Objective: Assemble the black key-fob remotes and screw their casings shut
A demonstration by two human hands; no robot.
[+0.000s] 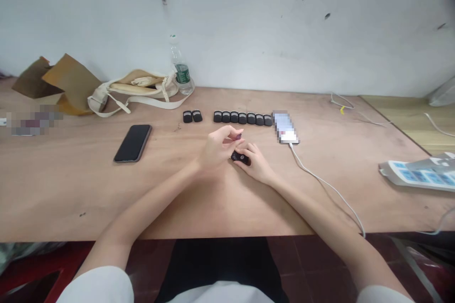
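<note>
My left hand (216, 147) is closed in a pinch on a small dark purple object (238, 136), whose kind I cannot make out. Just below it, my right hand (259, 164) grips a small black rounded case (241, 157) at table height. Its upper face carries a pale round spot, and fingers cover part of it. Behind both hands runs a row of several similar black cases (242, 118) with grey bands. Two more black cases (192, 116) lie to the left of that row.
A dark smartphone (132, 143) lies to the left. Right of the row, another phone (286, 127) has a white cable (327, 183) trailing to the table's front edge. Along the wall are a paper bag (73, 83), a cream bag (142, 83) and a water bottle (182, 68). A power strip (419, 175) sits far right.
</note>
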